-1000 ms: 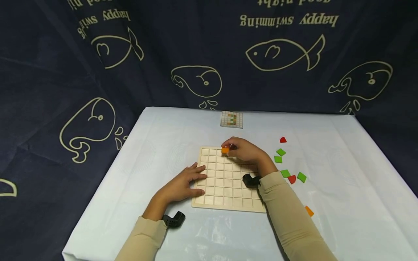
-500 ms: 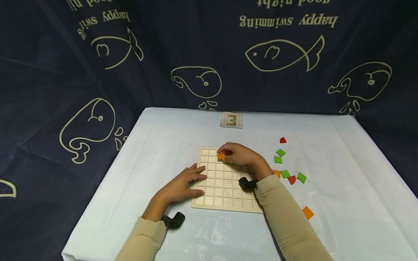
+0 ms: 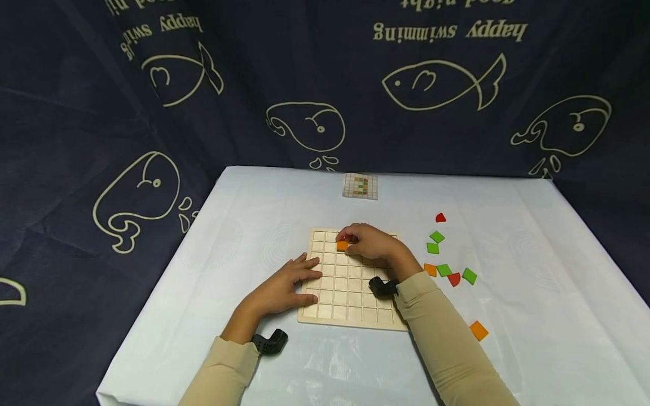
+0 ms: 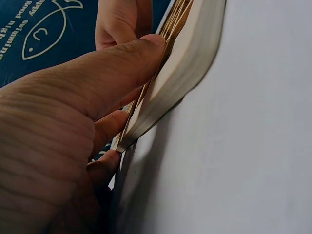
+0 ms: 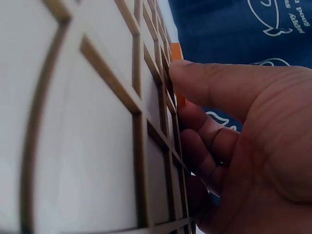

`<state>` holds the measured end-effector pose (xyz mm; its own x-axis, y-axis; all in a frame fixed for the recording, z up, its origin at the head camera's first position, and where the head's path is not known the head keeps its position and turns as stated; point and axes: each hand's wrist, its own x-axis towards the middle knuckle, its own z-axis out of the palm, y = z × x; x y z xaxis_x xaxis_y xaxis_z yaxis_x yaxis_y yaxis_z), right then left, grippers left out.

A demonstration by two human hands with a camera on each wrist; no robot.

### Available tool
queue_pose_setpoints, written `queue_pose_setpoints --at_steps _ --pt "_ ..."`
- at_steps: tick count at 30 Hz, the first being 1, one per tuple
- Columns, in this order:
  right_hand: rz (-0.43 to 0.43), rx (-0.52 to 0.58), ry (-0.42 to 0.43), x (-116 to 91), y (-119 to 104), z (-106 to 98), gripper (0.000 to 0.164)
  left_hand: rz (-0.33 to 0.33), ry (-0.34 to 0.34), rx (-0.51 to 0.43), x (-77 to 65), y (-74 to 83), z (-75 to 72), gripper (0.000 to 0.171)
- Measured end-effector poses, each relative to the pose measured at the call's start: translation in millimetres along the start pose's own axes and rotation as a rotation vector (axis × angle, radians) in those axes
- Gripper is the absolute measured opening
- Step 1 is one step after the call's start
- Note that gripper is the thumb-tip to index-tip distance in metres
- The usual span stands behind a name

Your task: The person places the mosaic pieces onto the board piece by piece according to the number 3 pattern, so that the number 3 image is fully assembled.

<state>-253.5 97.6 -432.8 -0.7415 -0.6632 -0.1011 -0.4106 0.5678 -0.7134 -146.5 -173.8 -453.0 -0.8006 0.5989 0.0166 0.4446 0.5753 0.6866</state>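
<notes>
A pale wooden grid board (image 3: 340, 299) lies on the white table. My right hand (image 3: 373, 242) pinches an orange square tile (image 3: 342, 246) between thumb and fingers, right at the board's cells near the far edge. In the right wrist view the orange tile (image 5: 175, 51) stands out past the thumb tip, close over the ridges of the grid board (image 5: 83, 146). My left hand (image 3: 284, 285) rests on the board's left edge with fingers spread. The left wrist view shows the left hand's thumb (image 4: 131, 56) lying along the rim of the board (image 4: 195, 58).
Right of the board lie several loose tiles: green ones (image 3: 437, 237), red quarter-round ones (image 3: 440, 217), and orange squares (image 3: 478, 331). A small pattern card (image 3: 360, 186) lies at the back of the table. Behind hangs a dark blue cloth (image 3: 325, 73) with fish drawings.
My right hand has carried the orange tile from the board's far edge a little left and nearer, down over the grid. The left hand has stayed in place.
</notes>
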Motion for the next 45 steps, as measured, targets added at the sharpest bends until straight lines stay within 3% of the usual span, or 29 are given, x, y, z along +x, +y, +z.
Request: queue_pose_setpoints --at_steps 18,25,38,45 --pt "0.002 -0.004 -0.01 -1.1 0.3 -0.3 0.029 -0.011 -0.002 -0.012 -0.8 1.6 -0.6 0.054" --pt "0.022 0.095 -0.004 -7.9 -0.5 -7.3 0.033 -0.011 -0.003 -0.013 0.8 1.9 -0.6 0.054" --pt "0.003 0.162 0.108 -28.7 13.3 -24.2 0.031 -0.02 -0.003 -0.02 -1.3 0.4 2.7 0.055" --pt "0.069 0.136 0.176 -49.8 17.8 -44.4 0.03 -0.014 -0.001 -0.007 -0.7 1.0 0.4 0.054"
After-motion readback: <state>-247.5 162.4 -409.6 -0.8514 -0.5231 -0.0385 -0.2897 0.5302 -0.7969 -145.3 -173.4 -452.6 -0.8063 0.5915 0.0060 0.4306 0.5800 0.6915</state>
